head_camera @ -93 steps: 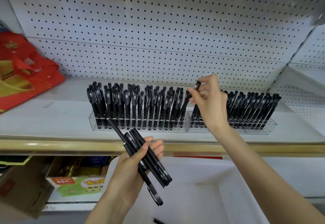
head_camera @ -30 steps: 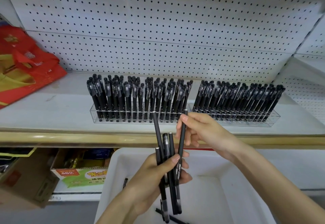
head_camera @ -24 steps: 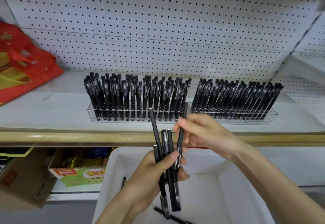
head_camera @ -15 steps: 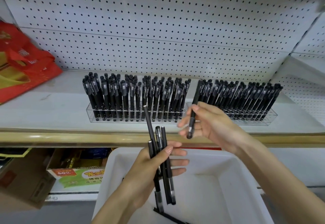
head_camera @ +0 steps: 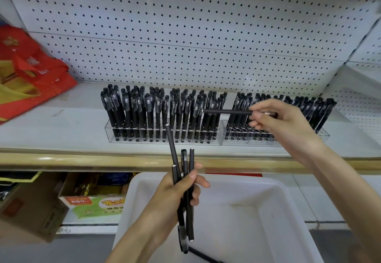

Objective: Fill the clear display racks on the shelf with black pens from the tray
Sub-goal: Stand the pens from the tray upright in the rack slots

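Two clear display racks stand side by side on the white shelf, the left rack [head_camera: 132, 142] and the right rack [head_camera: 237, 142], both packed with upright black pens. My right hand [head_camera: 286, 122] pinches one black pen [head_camera: 225, 111], held level in front of the gap between the racks. My left hand [head_camera: 177, 192] grips a bundle of several black pens [head_camera: 186, 172], upright over the white tray [head_camera: 284, 192]. A loose pen [head_camera: 203, 255] lies on the tray's floor near the bottom edge.
A red and yellow bag [head_camera: 26, 72] lies on the shelf at the far left. White pegboard [head_camera: 185, 35] backs the shelf, and a gold rail [head_camera: 82, 159] runs along its front edge. Cardboard boxes [head_camera: 90, 200] sit below on the left.
My right hand drew one pen out of the left hand's bundle, lifted it toward the racks and turned it from upright to level. The left hand stayed over the tray with the remaining pens.
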The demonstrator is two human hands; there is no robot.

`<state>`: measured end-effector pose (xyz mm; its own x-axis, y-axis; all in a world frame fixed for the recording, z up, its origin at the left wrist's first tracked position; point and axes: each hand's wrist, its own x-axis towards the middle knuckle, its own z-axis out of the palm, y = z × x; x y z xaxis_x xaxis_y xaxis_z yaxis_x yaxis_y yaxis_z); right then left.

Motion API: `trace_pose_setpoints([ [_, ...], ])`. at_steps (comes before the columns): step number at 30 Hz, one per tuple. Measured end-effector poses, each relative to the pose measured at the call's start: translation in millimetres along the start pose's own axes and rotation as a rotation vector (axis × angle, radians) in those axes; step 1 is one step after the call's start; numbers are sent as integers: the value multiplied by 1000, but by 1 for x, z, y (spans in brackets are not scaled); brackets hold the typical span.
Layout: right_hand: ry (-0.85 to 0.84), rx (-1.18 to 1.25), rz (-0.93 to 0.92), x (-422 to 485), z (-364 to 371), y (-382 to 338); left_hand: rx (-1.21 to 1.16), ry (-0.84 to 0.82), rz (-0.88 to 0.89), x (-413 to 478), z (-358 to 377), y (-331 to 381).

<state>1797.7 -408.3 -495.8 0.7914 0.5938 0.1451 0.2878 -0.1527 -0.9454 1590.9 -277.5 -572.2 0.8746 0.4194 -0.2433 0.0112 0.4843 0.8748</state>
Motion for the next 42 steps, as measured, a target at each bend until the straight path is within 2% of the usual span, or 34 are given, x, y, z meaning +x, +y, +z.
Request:
trace_pose_setpoints([
  [5, 115, 170, -32, 11, -2, -3, -45, -14, -7, 4, -1, -2],
  [10, 78, 231, -11, 23, -4, -3, -100, -5, -26, 3, -2, -1],
  [21, 235, -122, -291, 38, 26, 9, -127, -26, -33, 1, -3, 3],
  [24, 183, -211, -318, 40, 31, 15, -126, -23, -33, 1, -5, 3],
  [30, 28, -594, -416, 44, 35, 30, -136, -1, -49, 1, -9, 2],
  [37, -81, -624, -392, 48, 29, 33, -139, -7, -58, 4, -8, 1],
  [40, -18, -586, -371, 40, 27, 24, -130, -16, -60, 7, -3, 2],
  [42, 67, -478, -362, 24, 26, 16, -125, -23, -63, 10, 3, 3],
])
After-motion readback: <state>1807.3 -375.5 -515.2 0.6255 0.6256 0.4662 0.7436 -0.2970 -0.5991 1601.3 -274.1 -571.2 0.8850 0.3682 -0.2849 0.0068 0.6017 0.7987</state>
